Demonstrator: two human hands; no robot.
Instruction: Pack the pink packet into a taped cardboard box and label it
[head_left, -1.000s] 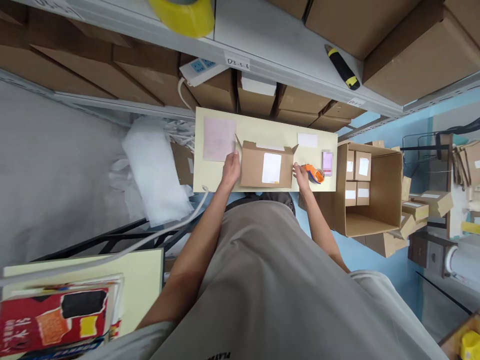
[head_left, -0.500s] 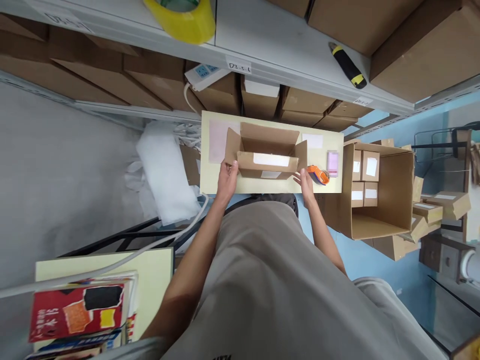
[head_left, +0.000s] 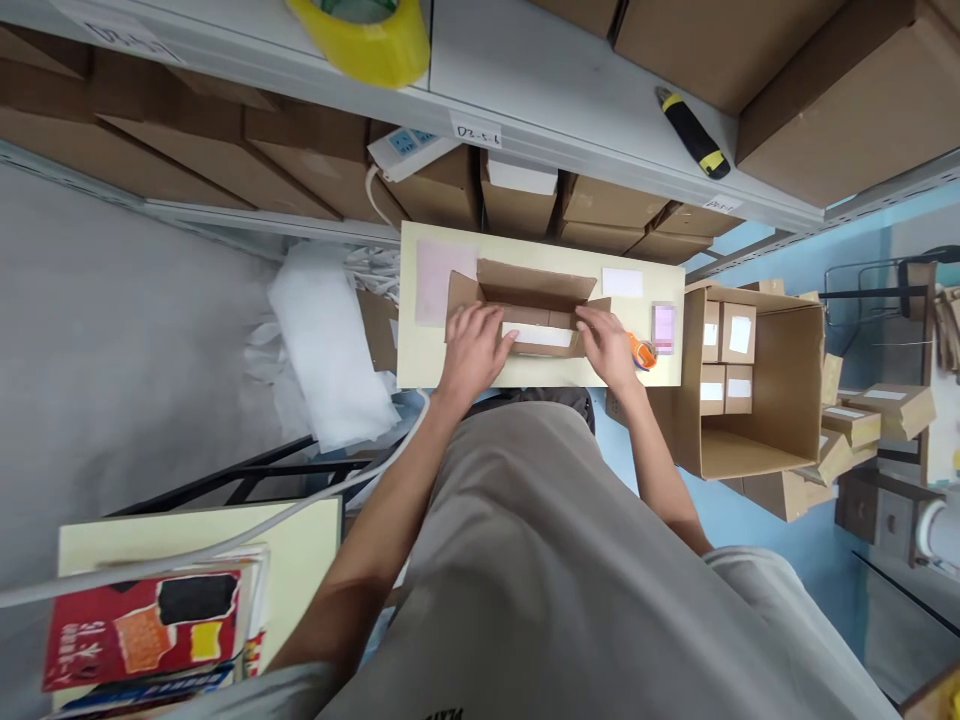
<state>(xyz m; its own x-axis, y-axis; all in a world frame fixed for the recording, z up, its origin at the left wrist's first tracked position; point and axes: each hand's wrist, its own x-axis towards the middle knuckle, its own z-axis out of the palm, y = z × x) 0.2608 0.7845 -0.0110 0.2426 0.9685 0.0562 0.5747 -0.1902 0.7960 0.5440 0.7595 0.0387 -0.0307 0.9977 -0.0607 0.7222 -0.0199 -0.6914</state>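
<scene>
Cardboard box [head_left: 536, 285] beneath left hand [head_left: 474, 348] and right hand [head_left: 606, 345], each grip apart, flat against it.

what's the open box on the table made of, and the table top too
The small open brown box looks like cardboard: matte tan, creased fold-out flaps, a white paper label. The pale yellow table top is smooth and even-coloured, perhaps laminated board.

A packing stockroom: metal shelves [head_left: 540, 70] along the frame's top carry cardboard boxes [head_left: 825, 90], a yellow tape roll [head_left: 360, 40] and a box cutter [head_left: 694, 135]. At right, a big carton [head_left: 780, 380] holds labelled parcels [head_left: 739, 335].
</scene>
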